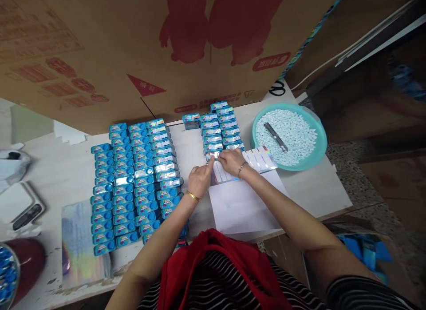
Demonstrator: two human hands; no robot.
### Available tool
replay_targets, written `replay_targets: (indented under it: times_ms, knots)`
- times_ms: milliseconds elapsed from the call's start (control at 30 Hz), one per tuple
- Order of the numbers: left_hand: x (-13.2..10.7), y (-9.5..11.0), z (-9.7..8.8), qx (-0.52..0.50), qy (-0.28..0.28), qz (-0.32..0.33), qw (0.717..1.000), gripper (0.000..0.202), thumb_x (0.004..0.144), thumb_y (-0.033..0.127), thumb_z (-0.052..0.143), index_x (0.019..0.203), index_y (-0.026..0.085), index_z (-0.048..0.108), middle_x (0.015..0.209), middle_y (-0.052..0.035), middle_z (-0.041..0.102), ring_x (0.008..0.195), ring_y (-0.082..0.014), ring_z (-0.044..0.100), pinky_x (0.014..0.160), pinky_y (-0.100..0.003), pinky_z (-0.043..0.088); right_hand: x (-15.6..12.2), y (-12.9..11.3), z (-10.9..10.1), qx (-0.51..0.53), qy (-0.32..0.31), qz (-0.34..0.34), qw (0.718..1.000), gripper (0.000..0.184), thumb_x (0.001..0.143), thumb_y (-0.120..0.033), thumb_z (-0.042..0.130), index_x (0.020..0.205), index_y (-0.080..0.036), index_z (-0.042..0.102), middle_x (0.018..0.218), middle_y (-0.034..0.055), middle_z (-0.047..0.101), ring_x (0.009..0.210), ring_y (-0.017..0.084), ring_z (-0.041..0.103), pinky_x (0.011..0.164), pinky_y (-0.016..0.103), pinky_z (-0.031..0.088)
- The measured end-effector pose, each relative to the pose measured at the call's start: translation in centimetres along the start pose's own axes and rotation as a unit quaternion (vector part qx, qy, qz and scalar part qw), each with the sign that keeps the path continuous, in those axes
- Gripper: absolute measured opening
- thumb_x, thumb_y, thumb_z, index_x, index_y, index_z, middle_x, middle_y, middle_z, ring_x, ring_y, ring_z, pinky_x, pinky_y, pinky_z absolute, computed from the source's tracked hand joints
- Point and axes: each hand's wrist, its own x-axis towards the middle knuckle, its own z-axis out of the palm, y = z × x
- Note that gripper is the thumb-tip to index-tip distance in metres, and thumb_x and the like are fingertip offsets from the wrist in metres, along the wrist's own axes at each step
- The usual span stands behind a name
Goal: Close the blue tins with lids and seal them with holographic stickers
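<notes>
My left hand (200,181), a gold bangle at its wrist, has its index finger against a small blue tin (209,157) at the near end of a double row. The other fingers are curled, close around the tin's near side. My right hand (232,162) is bent over the same tin, thumb and fingers pinched together; what lies between them is too small to make out. Beneath both hands lies a shiny holographic sticker sheet (261,160) with pale strips. It overlaps a white paper sheet (246,208). Behind the fingers stand several more blue tins (212,132), some with shiny strips on top.
Several columns of blue tins (124,183) stand left of my arms. A turquoise basin (322,143) of pale tablets holds a grey cutter-like tool (275,137). A large carton (109,43) blocks the back. Scissors (277,88), a silvery packet (78,243) and a red container (31,261) lie around.
</notes>
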Motion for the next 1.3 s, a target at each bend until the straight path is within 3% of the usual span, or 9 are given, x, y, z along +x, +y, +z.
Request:
replay_targets:
  times_ms: [133,233,300,400,467,567,733,1000,1300]
  knots:
    - [-1.6,1.8,-1.0,-0.090,0.054,0.012,0.994,0.051,0.091,0.014,0.041,0.142,0.017,0.037,0.084,-0.0057,0.062,0.081,-0.0186,0.058,0.080,-0.034,0.044,0.2,1.4,0.8,-0.028,0.024,0.014,0.999,0.029,0.095,-0.022,0.043,0.082,-0.016,0.068,0.092,0.0093,0.068,0.093,0.024,0.057,0.079,0.037,0.027]
    - [-3.2,2.8,-3.1,-0.236,0.118,-0.071,0.962,0.056,0.091,0.021,0.050,0.144,0.021,0.033,0.087,-0.0040,0.059,0.081,-0.0162,0.057,0.079,-0.032,0.046,-0.2,2.2,1.1,-0.043,0.055,0.035,0.997,0.029,0.096,-0.023,0.042,0.089,-0.015,0.069,0.098,0.0128,0.067,0.099,0.027,0.054,0.086,0.040,0.029]
    - [-4.3,2.9,-4.8,-0.340,0.170,-0.171,0.909,0.063,0.087,0.024,0.057,0.144,0.023,0.032,0.084,-0.0011,0.056,0.078,-0.0134,0.055,0.077,-0.029,0.047,-1.1,1.7,1.3,0.003,0.125,0.023,0.992,0.030,0.097,-0.030,0.042,0.102,-0.015,0.067,0.108,0.0151,0.064,0.105,0.029,0.051,0.092,0.043,0.029]
    - [-6.0,2.2,-7.1,-0.459,0.233,-0.295,0.805,0.070,0.080,0.025,0.068,0.141,0.025,0.035,0.079,0.0018,0.054,0.073,-0.0103,0.054,0.073,-0.024,0.047,-3.2,-1.1,2.0,0.204,0.213,-0.056,0.954,0.039,0.096,-0.045,0.041,0.110,-0.017,0.063,0.110,0.0138,0.062,0.105,0.027,0.052,0.093,0.041,0.035]
    - [-7.2,1.4,-8.2,-0.497,0.260,-0.348,0.751,0.072,0.075,0.025,0.073,0.138,0.025,0.038,0.078,0.0028,0.054,0.070,-0.0088,0.054,0.069,-0.021,0.046,-4.7,-4.0,3.0,0.358,0.179,-0.090,0.912,0.043,0.095,-0.053,0.040,0.106,-0.018,0.063,0.101,0.0110,0.063,0.096,0.024,0.056,0.085,0.037,0.042]
    - [-9.3,0.3,-9.0,-0.502,0.277,-0.403,0.714,0.069,0.070,0.027,0.077,0.132,0.025,0.044,0.076,0.0035,0.054,0.067,-0.0077,0.053,0.064,-0.019,0.045,-6.5,-8.3,5.2,0.503,0.073,-0.045,0.860,0.043,0.085,-0.061,0.052,0.094,-0.020,0.061,0.085,0.0051,0.062,0.078,0.019,0.057,0.071,0.031,0.045]
    - [-12.6,-1.0,-8.1,-0.464,0.251,-0.446,0.723,0.067,0.071,0.033,0.074,0.130,0.023,0.045,0.075,0.0025,0.054,0.061,-0.0078,0.053,0.058,-0.019,0.044,-7.0,-11.9,8.4,0.595,-0.003,-0.002,0.804,0.038,0.083,-0.057,0.050,0.068,-0.022,0.051,0.065,-0.0002,0.054,0.064,0.016,0.051,0.064,0.029,0.043]
    - [-13.0,-3.7,-6.4,-0.299,0.245,-0.435,0.813,0.066,0.077,0.025,0.063,0.138,0.019,0.038,0.078,0.0013,0.056,0.073,-0.0125,0.056,0.076,-0.028,0.046,-5.0,-13.3,10.3,0.410,0.064,-0.026,0.909,0.025,0.088,-0.033,0.046,0.065,-0.022,0.050,0.069,0.0020,0.055,0.068,0.017,0.051,0.066,0.028,0.040]
    - [-13.0,-4.6,-4.8,-0.167,0.159,-0.465,0.855,0.066,0.079,0.021,0.056,0.141,0.017,0.034,0.079,0.0005,0.062,0.080,-0.0172,0.059,0.096,-0.046,0.033,-3.7,-12.6,13.4,0.282,0.037,-0.019,0.959,0.022,0.092,-0.030,0.047,0.077,-0.019,0.059,0.081,0.0040,0.062,0.083,0.019,0.054,0.078,0.030,0.037]
